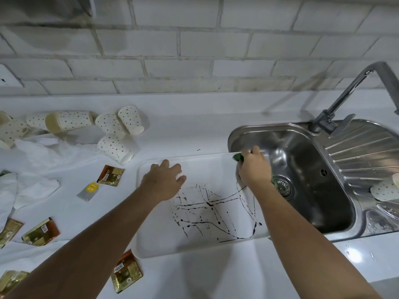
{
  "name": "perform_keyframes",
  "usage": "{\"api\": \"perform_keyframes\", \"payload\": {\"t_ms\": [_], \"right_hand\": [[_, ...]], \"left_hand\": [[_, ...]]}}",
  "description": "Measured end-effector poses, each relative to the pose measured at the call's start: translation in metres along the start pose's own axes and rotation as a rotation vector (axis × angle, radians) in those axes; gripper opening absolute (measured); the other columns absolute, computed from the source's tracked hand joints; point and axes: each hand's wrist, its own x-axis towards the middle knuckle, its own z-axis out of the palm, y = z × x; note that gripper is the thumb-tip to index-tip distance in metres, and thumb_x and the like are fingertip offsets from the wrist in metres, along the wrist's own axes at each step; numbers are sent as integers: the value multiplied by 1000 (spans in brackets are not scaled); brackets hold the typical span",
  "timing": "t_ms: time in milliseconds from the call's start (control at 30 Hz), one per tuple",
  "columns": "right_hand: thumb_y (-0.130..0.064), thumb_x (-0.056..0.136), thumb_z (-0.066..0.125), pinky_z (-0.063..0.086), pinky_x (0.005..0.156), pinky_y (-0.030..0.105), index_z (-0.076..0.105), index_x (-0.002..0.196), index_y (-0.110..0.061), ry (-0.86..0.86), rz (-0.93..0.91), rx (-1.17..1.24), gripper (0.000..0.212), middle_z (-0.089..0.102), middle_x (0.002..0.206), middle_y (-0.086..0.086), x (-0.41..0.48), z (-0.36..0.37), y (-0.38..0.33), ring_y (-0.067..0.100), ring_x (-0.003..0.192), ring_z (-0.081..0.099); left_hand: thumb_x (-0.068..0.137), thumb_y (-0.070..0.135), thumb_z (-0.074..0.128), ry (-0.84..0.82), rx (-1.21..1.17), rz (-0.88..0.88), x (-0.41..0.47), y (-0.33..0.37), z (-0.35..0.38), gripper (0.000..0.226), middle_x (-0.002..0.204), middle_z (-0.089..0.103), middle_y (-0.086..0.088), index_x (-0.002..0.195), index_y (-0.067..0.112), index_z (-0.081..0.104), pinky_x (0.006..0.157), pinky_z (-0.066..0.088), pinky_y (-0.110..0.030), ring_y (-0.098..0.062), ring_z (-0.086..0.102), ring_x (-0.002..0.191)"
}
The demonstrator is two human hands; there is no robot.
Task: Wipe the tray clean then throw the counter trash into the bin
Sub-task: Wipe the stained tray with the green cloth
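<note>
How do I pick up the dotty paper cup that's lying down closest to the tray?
Take the dotted cup round its middle, coming down from above, thumb on one side, fingers on the other. It lies on its side on the counter, beside the tray corner, so its curved wall faces up with nothing on it. Squeeze gently: thin paper probably crushes.

Green sponge mostly hidden under R hand.
</note>
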Motion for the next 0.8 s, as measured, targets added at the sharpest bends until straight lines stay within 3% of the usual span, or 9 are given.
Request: {"api": "perform_keyframes", "payload": {"t_ms": [100,233,367,533,600,800], "right_hand": [[-22,95,56,55,77,43,65,115,-12,-32,-20,93,23,48,120,14,2,-1,-1,38,93,63],[-22,96,56,56,79,47,64,113,-10,-50,-66,125,22,45,122,13,0,4,-14,38,89,63],[-18,93,58,53,71,41,60,113,-10,-79,-100,81,22,43,120,10,0,6,-22,34,88,62],[-16,90,60,56,69,41,58,117,-12,-62,-186,-43,27,44,118,9,6,7,-15,30,94,60],[-16,90,62,57,70,41,58,116,-12,-54,-212,-52,27,44,117,8,6,10,-13,28,93,60],[-14,92,58,54,72,40,60,115,-11,-55,-229,26,23,44,117,8,11,10,-8,30,87,63]], "left_hand": [[99,63,36,-35,20,-97,-10,26,-11,54,139,42,-10,137,26,46,97,47,-58,-38,48,123],[101,50,49,189,46,42,-8,49,-1,42,138,39,-10,139,33,52,93,50,-55,-32,43,124],[95,63,52,73,-192,-79,2,72,1,49,140,32,-7,143,49,48,99,44,-62,-30,32,134],[84,69,68,181,-194,-136,5,80,18,62,141,22,-6,140,47,54,105,33,-74,-31,27,135],[84,69,67,241,-157,-130,4,80,22,59,139,24,-3,137,46,57,101,38,-72,-28,26,132],[96,58,57,135,-75,-145,9,97,17,55,135,41,-6,140,26,54,91,55,-57,-29,41,124]]}}
